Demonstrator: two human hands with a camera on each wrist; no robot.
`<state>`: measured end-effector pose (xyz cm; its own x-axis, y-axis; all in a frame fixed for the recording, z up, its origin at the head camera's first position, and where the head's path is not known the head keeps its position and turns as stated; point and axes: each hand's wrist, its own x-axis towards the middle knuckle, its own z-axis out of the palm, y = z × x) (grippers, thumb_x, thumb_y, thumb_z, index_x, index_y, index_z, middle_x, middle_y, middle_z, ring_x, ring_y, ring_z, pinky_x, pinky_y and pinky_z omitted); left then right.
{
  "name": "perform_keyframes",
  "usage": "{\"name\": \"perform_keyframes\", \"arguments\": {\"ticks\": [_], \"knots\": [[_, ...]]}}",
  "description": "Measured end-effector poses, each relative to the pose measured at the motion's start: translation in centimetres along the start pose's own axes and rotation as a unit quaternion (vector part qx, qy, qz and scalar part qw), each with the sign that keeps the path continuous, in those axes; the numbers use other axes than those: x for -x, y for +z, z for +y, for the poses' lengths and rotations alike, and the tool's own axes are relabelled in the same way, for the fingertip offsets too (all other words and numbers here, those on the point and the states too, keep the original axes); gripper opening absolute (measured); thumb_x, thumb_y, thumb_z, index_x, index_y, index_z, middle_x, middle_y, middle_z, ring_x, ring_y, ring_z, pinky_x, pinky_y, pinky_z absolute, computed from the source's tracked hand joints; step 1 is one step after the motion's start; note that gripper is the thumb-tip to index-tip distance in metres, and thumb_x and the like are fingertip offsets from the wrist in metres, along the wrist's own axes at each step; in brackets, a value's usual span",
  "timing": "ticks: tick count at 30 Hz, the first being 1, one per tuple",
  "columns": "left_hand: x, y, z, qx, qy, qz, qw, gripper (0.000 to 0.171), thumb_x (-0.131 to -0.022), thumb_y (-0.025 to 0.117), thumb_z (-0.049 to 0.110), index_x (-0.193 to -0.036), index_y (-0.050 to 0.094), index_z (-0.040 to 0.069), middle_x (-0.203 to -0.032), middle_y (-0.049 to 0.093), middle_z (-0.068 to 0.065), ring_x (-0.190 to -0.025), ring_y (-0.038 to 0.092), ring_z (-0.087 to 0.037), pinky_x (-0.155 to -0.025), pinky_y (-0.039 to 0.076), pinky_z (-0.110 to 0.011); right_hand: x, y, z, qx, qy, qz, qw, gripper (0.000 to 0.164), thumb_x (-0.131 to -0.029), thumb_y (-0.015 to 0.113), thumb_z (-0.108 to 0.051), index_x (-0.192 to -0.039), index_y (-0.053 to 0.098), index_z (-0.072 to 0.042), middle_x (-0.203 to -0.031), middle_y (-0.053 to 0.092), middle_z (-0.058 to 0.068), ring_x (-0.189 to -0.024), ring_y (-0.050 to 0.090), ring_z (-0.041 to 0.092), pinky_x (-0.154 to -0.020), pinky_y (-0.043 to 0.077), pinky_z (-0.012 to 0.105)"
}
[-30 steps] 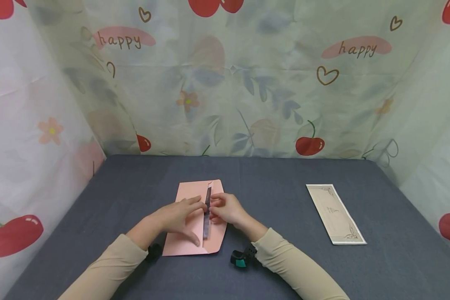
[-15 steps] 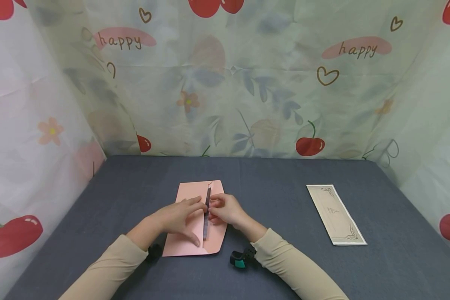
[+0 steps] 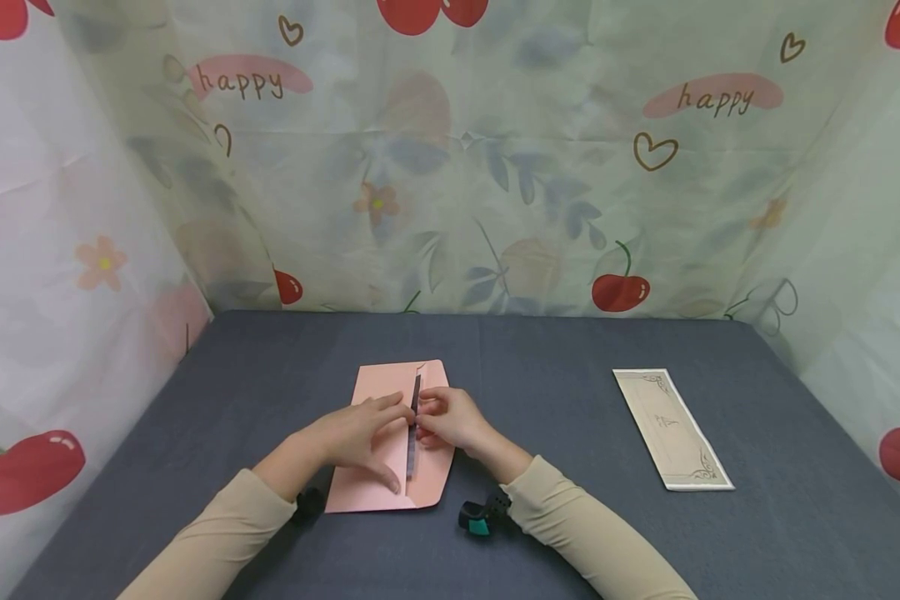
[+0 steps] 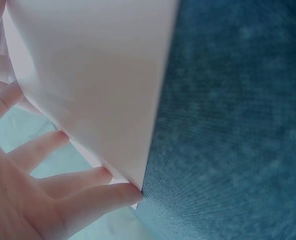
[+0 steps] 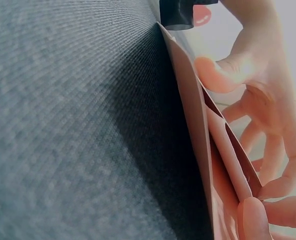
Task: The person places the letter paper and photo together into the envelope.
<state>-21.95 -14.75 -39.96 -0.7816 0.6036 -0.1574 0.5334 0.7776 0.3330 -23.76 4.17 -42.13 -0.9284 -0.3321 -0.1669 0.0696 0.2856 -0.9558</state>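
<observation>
A pink envelope [image 3: 381, 379] lies on the dark cloth, its flap [image 3: 437, 479] spread to the right. Fingers apart, my left hand [image 3: 360, 432] rests on the envelope body, with the thumb lower down and fingertips at the mouth's edge. The left wrist view has its fingertips [image 4: 57, 137] along the pale envelope edge. A narrow dark strip [image 3: 412, 458] shows along the mouth. From the right wrist view, a folded piece of paper [image 5: 232, 155] stands in the opening. My right hand [image 3: 456, 418] pinches the paper's near end between thumb [image 5: 253, 220] and fingers.
A long cream card [image 3: 667, 429] with printed corner ornaments lies farther right on the dark tablecloth [image 3: 540, 367]. A black wrist device with a teal patch [image 3: 478, 525] sits below my right wrist. A patterned curtain [image 3: 495, 167] surrounds the table.
Both hands keep their places on the envelope. The dark strip at the mouth looks slightly narrower, and the right wrist device has shifted a touch left.
</observation>
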Motion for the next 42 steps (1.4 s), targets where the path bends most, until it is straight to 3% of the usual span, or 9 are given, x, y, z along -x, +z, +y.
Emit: {"name": "perform_keyframes", "arguments": {"ticks": [26,42], "knots": [[0.03,-0.03,0.10,-0.001,-0.008,-0.003,1.0000,0.085,-0.058,0.074,0.067,-0.129,0.045,0.030,-0.153,0.028,-0.012,-0.133,0.032,-0.049,-0.101,0.036,-0.060,-0.26,0.15,0.14,0.006,0.003,-0.006,1.000,0.047,-0.087,0.059,0.001,-0.132,0.046,0.004,-0.101,0.065,0.019,-0.061,0.063,0.009,-0.058,0.056,0.029],[-0.01,-0.15,-0.08,0.011,-0.001,-0.004,0.9999,0.081,-0.057,0.075,0.067,-0.124,0.047,0.030,-0.153,0.029,-0.013,-0.134,0.034,-0.046,-0.100,0.037,-0.059,-0.06,-0.21,0.00,0.009,-0.001,-0.012,1.000,0.045,-0.087,0.058,0.001,-0.130,0.047,0.005,-0.101,0.067,0.020,-0.064,0.065,0.010,-0.058,0.056,0.028]]}}
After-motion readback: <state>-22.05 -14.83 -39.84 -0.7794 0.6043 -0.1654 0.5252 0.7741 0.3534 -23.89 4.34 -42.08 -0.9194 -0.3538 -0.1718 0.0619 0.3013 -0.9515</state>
